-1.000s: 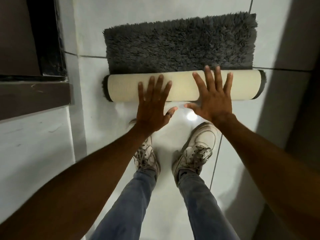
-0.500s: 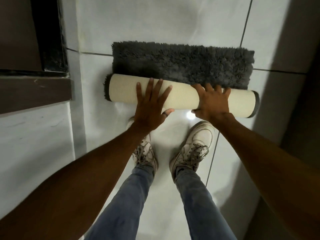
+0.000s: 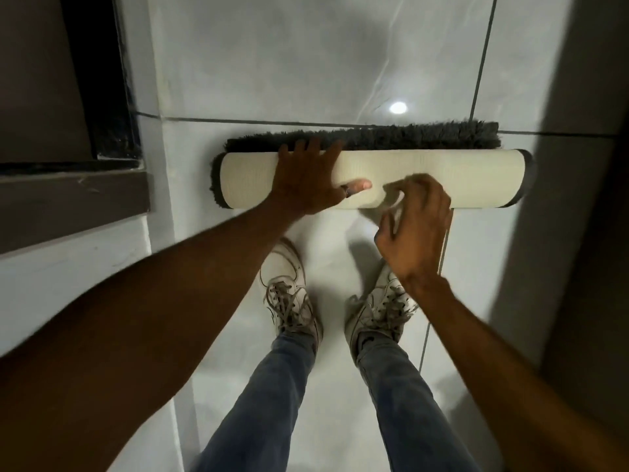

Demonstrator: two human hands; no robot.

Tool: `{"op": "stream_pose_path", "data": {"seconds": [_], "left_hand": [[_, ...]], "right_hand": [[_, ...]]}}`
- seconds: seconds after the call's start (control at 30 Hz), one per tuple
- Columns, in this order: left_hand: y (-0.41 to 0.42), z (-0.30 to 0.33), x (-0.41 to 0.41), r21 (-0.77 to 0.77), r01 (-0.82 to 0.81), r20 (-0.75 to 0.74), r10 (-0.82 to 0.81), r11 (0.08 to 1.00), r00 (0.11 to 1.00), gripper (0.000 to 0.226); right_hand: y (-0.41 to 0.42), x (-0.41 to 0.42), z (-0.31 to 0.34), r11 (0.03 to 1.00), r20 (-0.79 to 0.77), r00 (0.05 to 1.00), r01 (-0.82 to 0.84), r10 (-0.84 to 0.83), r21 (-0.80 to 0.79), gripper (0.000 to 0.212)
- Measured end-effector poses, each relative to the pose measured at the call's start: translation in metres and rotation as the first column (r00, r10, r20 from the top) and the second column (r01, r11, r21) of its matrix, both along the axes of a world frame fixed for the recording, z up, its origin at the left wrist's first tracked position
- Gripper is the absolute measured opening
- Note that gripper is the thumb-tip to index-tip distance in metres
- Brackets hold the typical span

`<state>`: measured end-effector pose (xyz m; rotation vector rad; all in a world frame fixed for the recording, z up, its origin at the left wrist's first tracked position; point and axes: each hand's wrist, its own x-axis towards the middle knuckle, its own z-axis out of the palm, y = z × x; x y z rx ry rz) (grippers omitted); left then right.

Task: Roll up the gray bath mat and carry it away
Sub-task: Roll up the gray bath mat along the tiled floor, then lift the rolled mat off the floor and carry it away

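Observation:
The gray bath mat (image 3: 452,177) lies on the white tiled floor as a thick roll, its cream backing outward. Only a narrow strip of gray pile (image 3: 408,136) shows flat behind the roll. My left hand (image 3: 308,180) presses palm down on the left half of the roll, fingers spread over its top. My right hand (image 3: 413,226) hovers just in front of the roll's middle, off the mat, blurred, with the fingers curled and apart.
My two white sneakers (image 3: 289,301) stand just before the roll. A dark door frame and a brown threshold (image 3: 68,199) lie at the left. A dark wall or panel (image 3: 585,233) runs down the right side. Open tiled floor (image 3: 306,63) stretches beyond the mat.
The roll has advanced away from me and grown thicker, so the flat pile shrank to a narrow strip. My right hand has lifted off the roll and pulled back toward me.

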<state>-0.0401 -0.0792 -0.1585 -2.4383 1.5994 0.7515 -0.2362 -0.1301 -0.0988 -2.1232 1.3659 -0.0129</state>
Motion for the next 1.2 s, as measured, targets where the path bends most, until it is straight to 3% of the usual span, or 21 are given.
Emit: {"op": "stream_pose_path", "data": {"seconds": [0.03,0.07,0.1,0.13,0.17,0.2,0.23,0.3,0.47,0.57,0.7,0.87,1.0,1.2], "left_hand": [[-0.009,0.000,0.008,0.038,-0.013,-0.046,0.015,0.999,0.999,0.099],[-0.018,0.000,0.015,0.074,-0.015,-0.095,0.022,0.997,0.995,0.102],[-0.025,0.000,0.021,0.105,-0.019,-0.142,0.034,0.994,0.989,0.104],[-0.032,0.000,0.027,0.132,-0.018,-0.181,0.042,0.991,0.983,0.105],[-0.038,0.000,0.032,0.156,-0.010,-0.209,0.043,0.988,0.977,0.105],[-0.042,-0.001,0.037,0.178,0.006,-0.225,0.034,0.984,0.974,0.107],[-0.047,-0.003,0.041,0.204,0.033,-0.239,0.017,0.978,0.971,0.111],[-0.055,-0.006,0.049,0.279,0.084,-0.273,-0.005,0.957,0.962,0.126],[-0.068,-0.016,0.057,0.399,0.157,-0.320,-0.023,0.903,0.947,0.149],[-0.074,-0.014,0.058,0.493,0.163,-0.360,0.030,0.855,0.932,0.145],[-0.065,0.019,0.070,0.460,0.087,-0.532,0.195,0.884,0.824,0.114],[-0.056,0.140,0.116,0.293,-0.080,-0.663,0.263,0.953,0.701,0.106],[-0.093,0.250,0.185,0.197,-0.198,-0.665,0.279,0.960,0.692,0.110],[-0.199,0.334,0.286,0.066,-0.342,-0.683,0.292,0.938,0.670,0.111]], "right_hand": [[0.009,0.004,-0.002,0.973,0.083,0.975,0.197,-0.208,0.121,0.041],[0.012,0.011,-0.004,0.844,0.114,0.867,0.429,-0.484,0.321,0.043],[0.009,0.021,-0.006,0.567,0.050,0.663,0.597,-0.747,0.568,0.051],[0.004,0.030,-0.011,0.219,-0.091,0.444,0.597,-0.891,0.772,0.060],[-0.003,0.038,-0.016,-0.059,-0.221,0.298,0.470,-0.929,0.881,0.067],[-0.011,0.043,-0.024,-0.205,-0.287,0.220,0.333,-0.932,0.920,0.069],[-0.019,0.048,-0.033,-0.254,-0.299,0.164,0.248,-0.940,0.935,0.068],[-0.029,0.055,-0.043,-0.272,-0.294,0.093,0.193,-0.951,0.943,0.064],[-0.031,0.044,-0.054,-0.297,-0.308,0.105,0.108,-0.945,0.949,0.030],[-0.030,0.038,-0.055,-0.336,-0.341,0.083,0.064,-0.937,0.940,0.029],[-0.032,0.049,-0.018,-0.323,-0.349,0.121,0.190,-0.929,0.927,0.045],[-0.071,0.113,0.113,-0.066,-0.195,0.352,0.346,-0.915,0.936,0.062],[-0.132,0.190,0.234,0.131,-0.055,0.511,0.319,-0.858,0.939,0.072],[-0.246,0.298,0.322,0.463,0.145,0.708,0.279,-0.691,0.841,0.064]]}}
